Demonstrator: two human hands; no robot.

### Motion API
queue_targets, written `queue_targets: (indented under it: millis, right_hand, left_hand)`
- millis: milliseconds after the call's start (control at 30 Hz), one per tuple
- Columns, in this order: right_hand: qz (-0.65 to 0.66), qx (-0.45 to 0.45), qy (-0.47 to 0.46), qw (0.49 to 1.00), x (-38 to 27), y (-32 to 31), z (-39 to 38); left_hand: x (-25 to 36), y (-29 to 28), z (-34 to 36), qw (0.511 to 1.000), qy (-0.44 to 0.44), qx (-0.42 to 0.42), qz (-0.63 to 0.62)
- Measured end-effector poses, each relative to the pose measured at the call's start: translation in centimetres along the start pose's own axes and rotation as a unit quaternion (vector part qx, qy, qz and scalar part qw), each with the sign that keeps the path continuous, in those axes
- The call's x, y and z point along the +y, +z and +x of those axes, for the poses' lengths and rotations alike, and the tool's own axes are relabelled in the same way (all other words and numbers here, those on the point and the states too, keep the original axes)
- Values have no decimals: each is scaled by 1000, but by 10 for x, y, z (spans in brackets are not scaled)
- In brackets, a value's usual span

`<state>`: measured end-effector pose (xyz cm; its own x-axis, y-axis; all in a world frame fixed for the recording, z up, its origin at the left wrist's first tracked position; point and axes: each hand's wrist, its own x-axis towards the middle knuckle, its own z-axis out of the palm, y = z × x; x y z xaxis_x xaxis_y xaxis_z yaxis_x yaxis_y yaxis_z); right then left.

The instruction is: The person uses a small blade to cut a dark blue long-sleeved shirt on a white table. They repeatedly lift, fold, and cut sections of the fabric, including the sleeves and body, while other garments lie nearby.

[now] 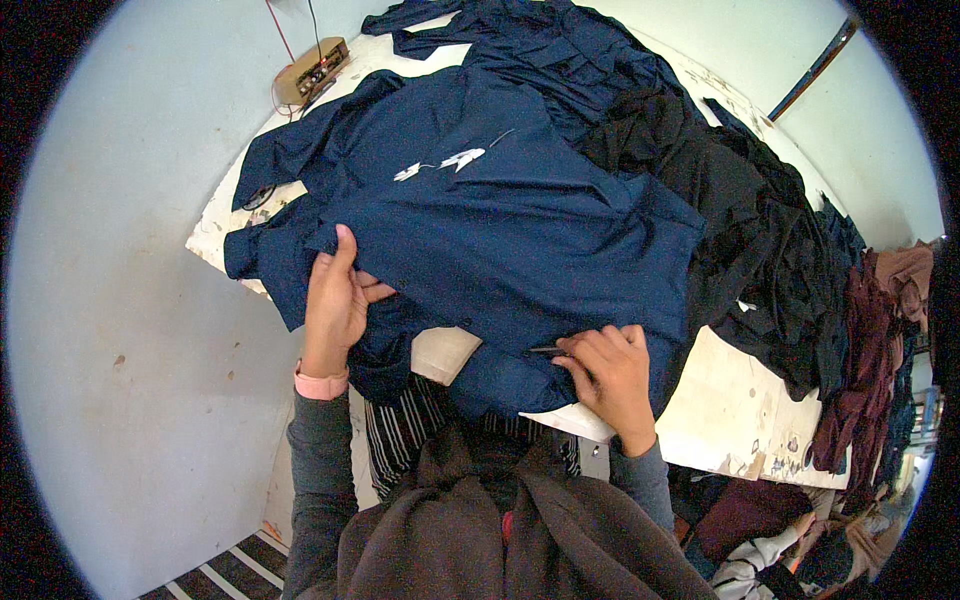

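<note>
A navy blue garment [450,230] lies spread and wrinkled over the pale table in front of me. At its left edge, my left hand [338,300] holds the cloth, with the thumb on top and the other fingers partly under the fabric. Near the garment's lower right edge, my right hand [607,372] is closed around a thin pointed metal tool [545,350]. Only the tool's tip shows, lying close to the cloth; my fingers hide the rest. Small white scraps [462,159] with a loose thread rest on the navy fabric.
More navy clothes [560,50] are heaped at the back, and black clothes [740,200] at the right. Maroon cloth [860,360] hangs past the right end of the table [740,410]. A brown box [312,72] with wires stands at the back left, near the wall [120,300].
</note>
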<state>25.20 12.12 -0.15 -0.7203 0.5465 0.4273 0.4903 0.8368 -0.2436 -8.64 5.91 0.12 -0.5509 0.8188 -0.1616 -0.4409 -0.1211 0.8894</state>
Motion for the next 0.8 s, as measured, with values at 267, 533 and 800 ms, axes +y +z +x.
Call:
queue_targets:
  millis: [267,533,800]
  right_hand:
    - [-17,-10,33,999,6,-15,-7]
    - [8,-31,-6,999,2,-2,-2]
    - [77,30,94,992,16,-13,-9]
  left_hand:
    - [42,23,44,998,3,54,25]
    - [33,-9,75,999,11,-12,52]
    - [29,-15,84,999,-2,-40,26]
